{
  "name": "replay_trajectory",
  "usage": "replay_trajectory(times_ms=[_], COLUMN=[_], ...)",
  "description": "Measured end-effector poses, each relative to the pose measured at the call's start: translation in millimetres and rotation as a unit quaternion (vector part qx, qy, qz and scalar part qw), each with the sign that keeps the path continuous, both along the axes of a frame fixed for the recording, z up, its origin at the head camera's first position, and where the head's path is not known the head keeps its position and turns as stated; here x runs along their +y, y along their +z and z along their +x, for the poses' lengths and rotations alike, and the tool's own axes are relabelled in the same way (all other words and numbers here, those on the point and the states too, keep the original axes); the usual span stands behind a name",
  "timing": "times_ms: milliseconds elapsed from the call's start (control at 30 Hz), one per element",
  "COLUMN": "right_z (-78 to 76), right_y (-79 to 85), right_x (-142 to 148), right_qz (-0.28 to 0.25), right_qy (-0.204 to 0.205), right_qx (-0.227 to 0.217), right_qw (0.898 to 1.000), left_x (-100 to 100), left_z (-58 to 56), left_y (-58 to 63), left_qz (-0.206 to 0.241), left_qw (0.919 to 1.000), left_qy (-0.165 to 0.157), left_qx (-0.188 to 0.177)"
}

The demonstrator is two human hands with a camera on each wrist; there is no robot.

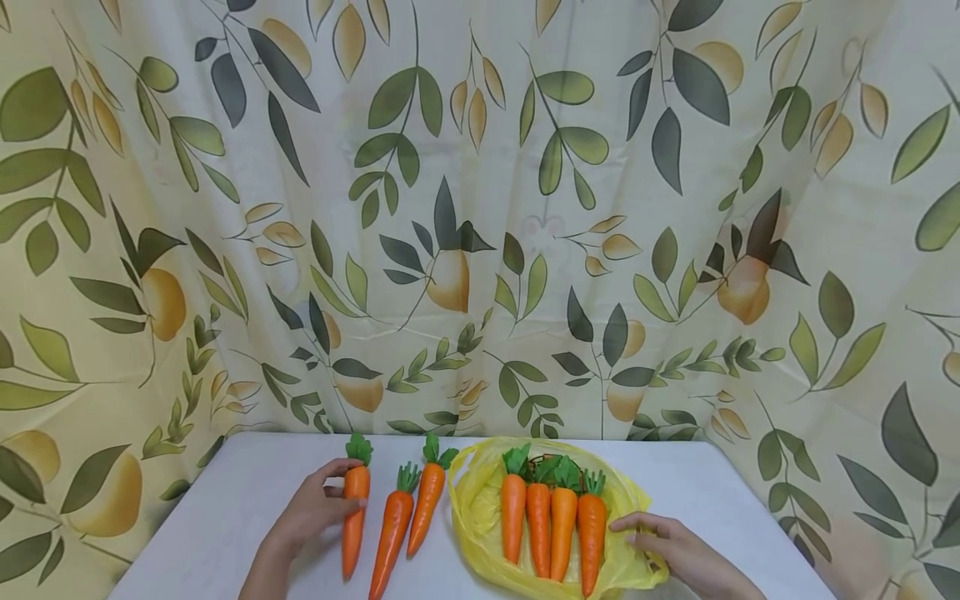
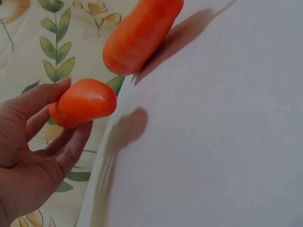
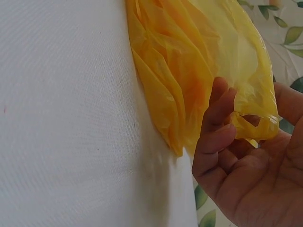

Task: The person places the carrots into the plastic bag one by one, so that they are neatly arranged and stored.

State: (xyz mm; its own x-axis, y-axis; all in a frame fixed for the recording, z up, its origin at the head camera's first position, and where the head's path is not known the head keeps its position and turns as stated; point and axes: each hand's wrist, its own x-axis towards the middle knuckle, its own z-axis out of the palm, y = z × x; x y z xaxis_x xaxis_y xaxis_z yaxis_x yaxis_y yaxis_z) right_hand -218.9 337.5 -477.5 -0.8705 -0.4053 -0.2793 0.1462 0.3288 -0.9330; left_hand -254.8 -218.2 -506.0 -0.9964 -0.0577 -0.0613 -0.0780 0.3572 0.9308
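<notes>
My left hand (image 1: 321, 507) grips an orange carrot (image 1: 356, 518) with a green leafy top between thumb and fingers. In the left wrist view, the blunt end of that carrot (image 2: 90, 101) juts from the hand (image 2: 42, 142), above its shadow. Two more carrots lie just right of it, a long carrot (image 1: 393, 533) and a shorter carrot (image 1: 427, 504). A yellow plastic bag (image 1: 480, 533) is spread open around several carrots (image 1: 564, 525) lying side by side. My right hand (image 1: 678, 550) holds the bag's right edge; in the right wrist view its fingers curl about the thin film (image 3: 255, 104).
Everything lies on a white-covered table (image 1: 225, 500), whose back edge meets a leaf- and fruit-patterned curtain (image 1: 480, 250). The curtain also hangs along both sides. Something dark and thin shows behind the carrot tops in the bag, too small to tell.
</notes>
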Motion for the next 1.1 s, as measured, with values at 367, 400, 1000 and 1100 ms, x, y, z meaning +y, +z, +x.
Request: replay_trajectory(times_ms=[367,400,1000,1100], right_z=[-0.9,-0.9,-2.1,-3.0], right_y=[-3.0,-3.2,-5.1,-4.3], right_x=[2.2,2.5,3.4,3.5], right_qz=[0.000,0.000,-0.001,-0.001], right_qy=[-0.004,-0.005,0.005,0.007], right_qx=[0.004,0.004,0.007,0.009], right_qw=[1.000,1.000,1.000,1.000], left_x=[20.9,22.6,41.5,44.2], left_z=[-2.0,-1.8,2.5,1.4], left_y=[15.1,15.6,25.1,29.0], left_qz=[0.020,0.023,0.024,0.023], left_qw=[0.9993,0.9993,0.9997,0.9997], left_qy=[0.025,0.025,0.006,0.004], left_qx=[0.017,0.018,0.008,0.009])
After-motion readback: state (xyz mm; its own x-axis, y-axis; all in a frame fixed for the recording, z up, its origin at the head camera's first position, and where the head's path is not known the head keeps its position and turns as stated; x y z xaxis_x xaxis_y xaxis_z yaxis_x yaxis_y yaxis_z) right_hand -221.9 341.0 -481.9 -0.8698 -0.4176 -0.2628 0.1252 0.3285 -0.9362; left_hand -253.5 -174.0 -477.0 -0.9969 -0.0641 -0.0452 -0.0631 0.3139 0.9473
